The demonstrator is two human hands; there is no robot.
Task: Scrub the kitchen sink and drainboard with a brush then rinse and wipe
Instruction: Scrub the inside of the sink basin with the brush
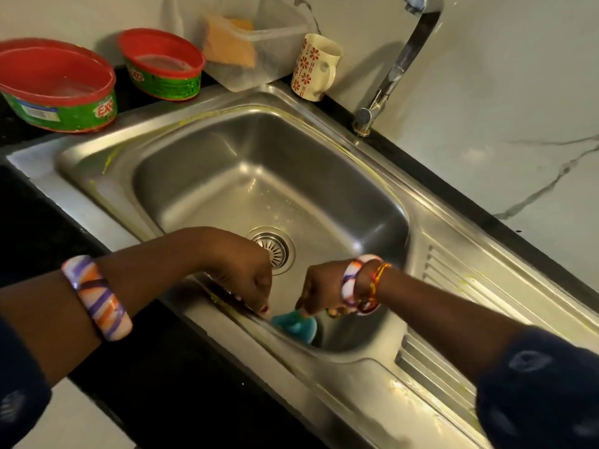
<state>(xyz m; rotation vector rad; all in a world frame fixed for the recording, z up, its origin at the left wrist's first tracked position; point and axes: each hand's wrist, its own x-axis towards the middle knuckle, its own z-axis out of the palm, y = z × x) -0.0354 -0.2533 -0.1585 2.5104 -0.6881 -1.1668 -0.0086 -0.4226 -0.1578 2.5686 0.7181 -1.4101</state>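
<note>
A steel sink (201, 176) with a round drain (277, 251) fills the middle of the head view. Its ribbed drainboard (453, 286) runs off to the right. My right hand (321, 291) reaches down into the near side of the basin and grips a blue-green brush (293, 325), whose head presses against the near wall. My left hand (246, 273) hangs over the near rim with its fingers curled downward and their tips on the rim's edge. Yellow-green streaks of soap mark the sink's rim.
Two red-rimmed green soap tubs (58, 89) (162, 64) stand on the dark counter at the back left. Beside them are a clear plastic container (252, 50) holding an orange sponge, and a flowered mug (316, 68). The tap (398, 64) rises at the back right.
</note>
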